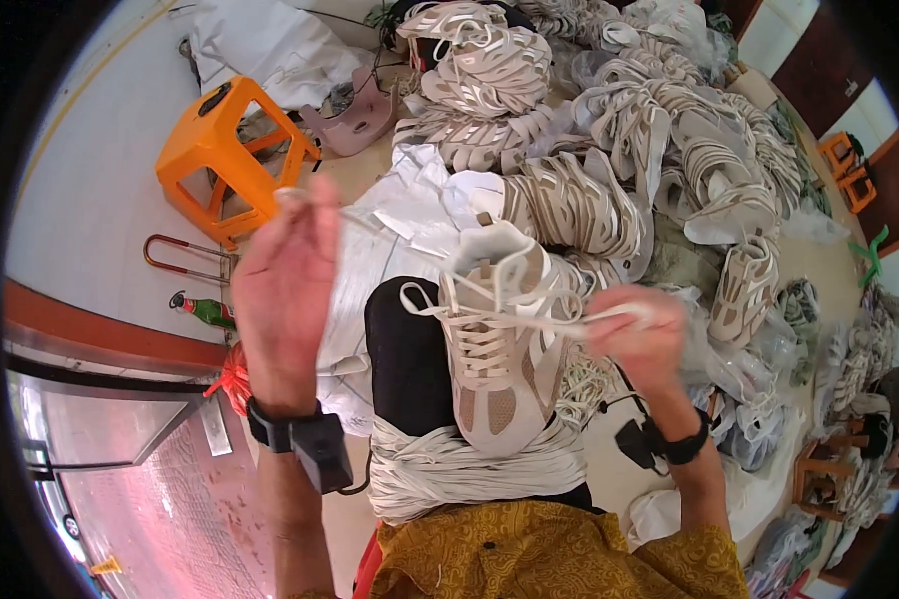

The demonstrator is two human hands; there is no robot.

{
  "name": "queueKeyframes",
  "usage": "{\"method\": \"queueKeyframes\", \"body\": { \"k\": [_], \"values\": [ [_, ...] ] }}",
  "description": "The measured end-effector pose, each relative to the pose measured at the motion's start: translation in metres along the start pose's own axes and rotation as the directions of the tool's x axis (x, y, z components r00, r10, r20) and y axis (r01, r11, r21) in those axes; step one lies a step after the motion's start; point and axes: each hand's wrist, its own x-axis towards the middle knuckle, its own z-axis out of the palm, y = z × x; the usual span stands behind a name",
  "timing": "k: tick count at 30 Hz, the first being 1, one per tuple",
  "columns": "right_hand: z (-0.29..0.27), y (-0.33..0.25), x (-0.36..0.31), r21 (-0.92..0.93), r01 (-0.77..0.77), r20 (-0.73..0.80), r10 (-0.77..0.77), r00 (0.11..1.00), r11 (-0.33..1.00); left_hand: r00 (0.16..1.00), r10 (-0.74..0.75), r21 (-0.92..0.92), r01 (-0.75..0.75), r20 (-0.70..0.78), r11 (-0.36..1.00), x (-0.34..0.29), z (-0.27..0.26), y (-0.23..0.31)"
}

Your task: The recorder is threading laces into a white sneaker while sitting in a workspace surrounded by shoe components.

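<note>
Tiled floor | hands pull flat laces | beige mesh sneaker

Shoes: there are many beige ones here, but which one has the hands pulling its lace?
The shoe on the person's lap, atop a bundle of white laces. The left hand and right hand each pull a lace end; the other shoes lie piled on the floor behind.

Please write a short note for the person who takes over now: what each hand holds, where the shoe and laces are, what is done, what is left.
Left hand: raised, pinching one end of the white lace.
Right hand: closed on the other lace end, pulled to the side.
Beige sneaker: on the lap, toe toward the body, resting on a bundle of loose laces.
Done: lace threaded through most eyelets.
Left: apparently the top eyelets, then tightening. A pile of similar shoes lies ahead.
</note>
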Motion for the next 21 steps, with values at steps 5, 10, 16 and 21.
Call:
{"method": "queueKeyframes", "body": {
  "k": [5,10,16,21],
  "values": [
    [-0.083,0.02,-0.012,0.444,0.005,-0.21,0.099,0.973,0.896,0.909,0.367,-0.068,-0.387,-0.199,0.92,0.014,-0.127,0.054],
    [-0.125,0.04,-0.013,0.561,-0.069,-0.286,0.271,0.919,0.825,0.882,0.469,0.655,-0.324,-0.053,0.683,0.015,-0.145,0.025],
    [-0.163,0.023,-0.018,0.461,-0.019,-0.414,0.235,0.88,0.887,0.925,0.288,0.965,-0.262,0.249,0.008,0.009,-0.08,-0.063],
    [-0.204,0.014,-0.032,0.106,-0.148,-0.639,0.181,0.748,0.983,0.934,0.354,0.965,-0.056,-0.04,0.256,0.014,-0.071,-0.045]
  ]
}}
